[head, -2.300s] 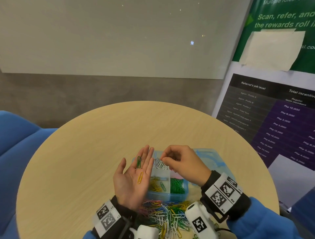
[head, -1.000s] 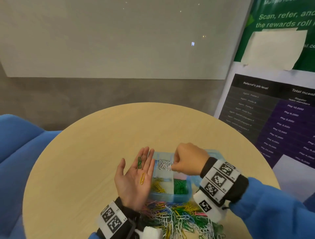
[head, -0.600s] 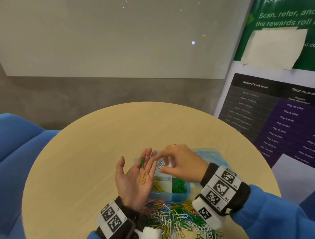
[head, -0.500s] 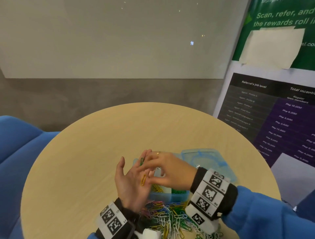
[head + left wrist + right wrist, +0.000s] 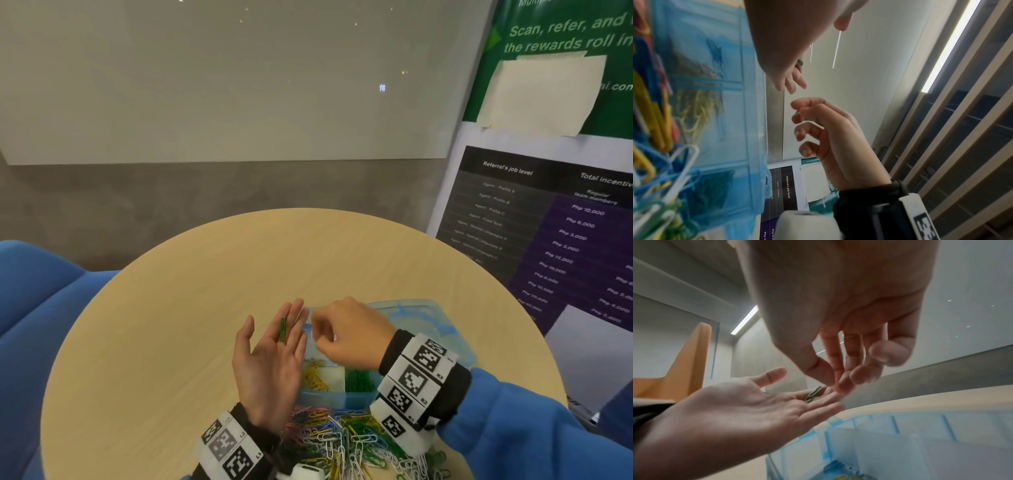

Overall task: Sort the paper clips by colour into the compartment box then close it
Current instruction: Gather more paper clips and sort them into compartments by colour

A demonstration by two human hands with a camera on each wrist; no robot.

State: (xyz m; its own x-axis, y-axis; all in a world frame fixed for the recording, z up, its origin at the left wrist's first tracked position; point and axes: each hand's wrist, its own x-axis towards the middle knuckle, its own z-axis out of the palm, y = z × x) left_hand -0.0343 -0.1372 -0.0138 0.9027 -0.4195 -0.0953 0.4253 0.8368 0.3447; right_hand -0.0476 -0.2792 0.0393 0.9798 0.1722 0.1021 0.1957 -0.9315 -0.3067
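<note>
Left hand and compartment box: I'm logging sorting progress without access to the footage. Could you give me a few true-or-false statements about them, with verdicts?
1. A green paper clip lies on the fingers of the left hand. True.
2. The compartment box is closed. False: it is open, and its lid lies flat on the table beyond the right hand.
3. The yellow clips and green clips share one compartment. False: they sit in separate compartments.
4. A mixed pile of loose clips lies on the table nearer the person than the box. True.
5. The left hand is clenched in a fist. False: it is held flat, palm up.
</note>
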